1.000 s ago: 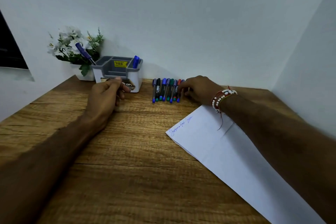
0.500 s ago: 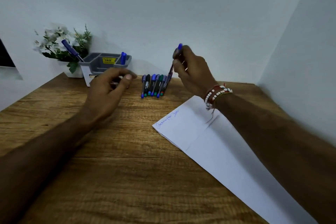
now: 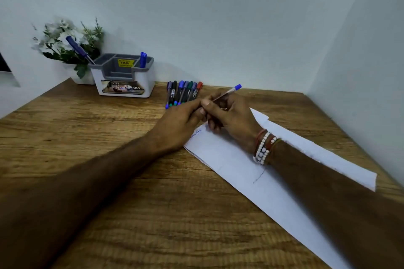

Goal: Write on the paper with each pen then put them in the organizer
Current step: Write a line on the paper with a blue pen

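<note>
Right hand (image 3: 229, 116) grips a blue-capped pen (image 3: 227, 93), capped end projecting far-right above the far-left corner of the paper (image 3: 229, 159); left hand (image 3: 181, 122) touches it at the pen's lower end, though whether those fingers pinch the pen cannot be told. The organizer (image 3: 149, 85), far left on the table (image 3: 109, 129), holds one upright pen (image 3: 143, 60) in its right compartment and a leaning pen (image 3: 76, 47) in its left compartment; a row of pens (image 3: 182, 94) lies just right of it.

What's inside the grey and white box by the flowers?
The organizer holds a leaning blue pen in its left slot and an upright blue pen in its right slot. Its walls hide their lower ends.
</note>
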